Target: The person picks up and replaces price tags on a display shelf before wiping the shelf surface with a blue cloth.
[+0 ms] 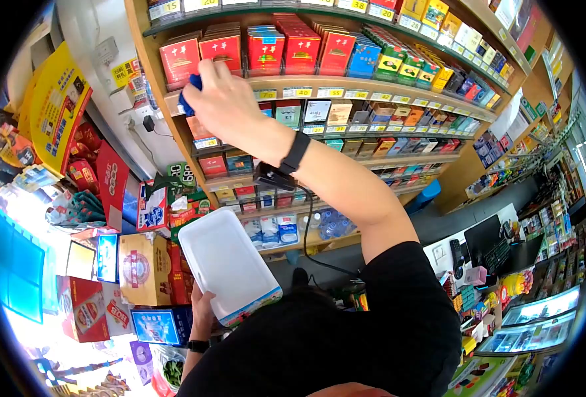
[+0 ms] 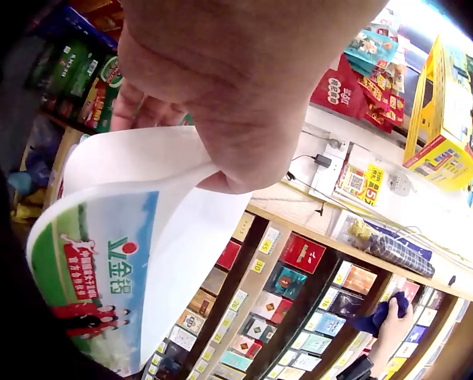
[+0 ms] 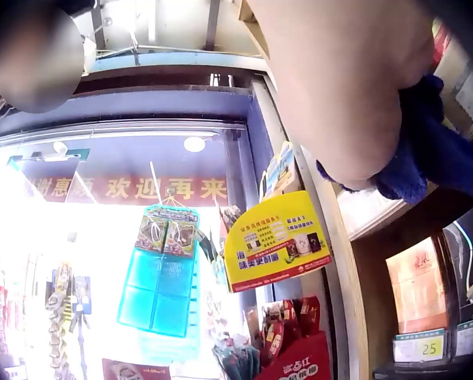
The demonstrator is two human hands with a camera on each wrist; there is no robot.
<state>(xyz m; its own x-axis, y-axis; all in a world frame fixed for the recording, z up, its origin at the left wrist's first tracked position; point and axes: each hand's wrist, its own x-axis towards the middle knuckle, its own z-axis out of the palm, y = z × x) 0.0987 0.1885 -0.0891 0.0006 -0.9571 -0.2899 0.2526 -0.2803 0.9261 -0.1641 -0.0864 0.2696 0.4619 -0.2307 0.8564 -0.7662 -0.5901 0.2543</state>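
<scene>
My right hand (image 1: pixel 225 99) grips a dark blue cloth (image 3: pixel 438 154) at the left end of a cigarette shelf, right at the shelf's front edge and close to red cigarette packs (image 1: pixel 179 61). Part of the cloth is hidden behind the fingers. Lower down, my left hand (image 1: pixel 202 307) holds a white plastic tub (image 1: pixel 221 255) by its rim. The tub is tilted, and its white inside shows in the head view. In the left wrist view, thumb and fingers pinch the rim above a printed label (image 2: pixel 102 265) with green, blue and red pictures.
Shelves of cigarette packs with price tags (image 1: pixel 297 92) run along the front. Left of them stand a yellow display board (image 1: pixel 58 109), snack bags and cartons (image 1: pixel 146 268). A counter with a keyboard (image 1: pixel 495 258) lies to the right. A black cable (image 1: pixel 326 266) hangs from the right wrist.
</scene>
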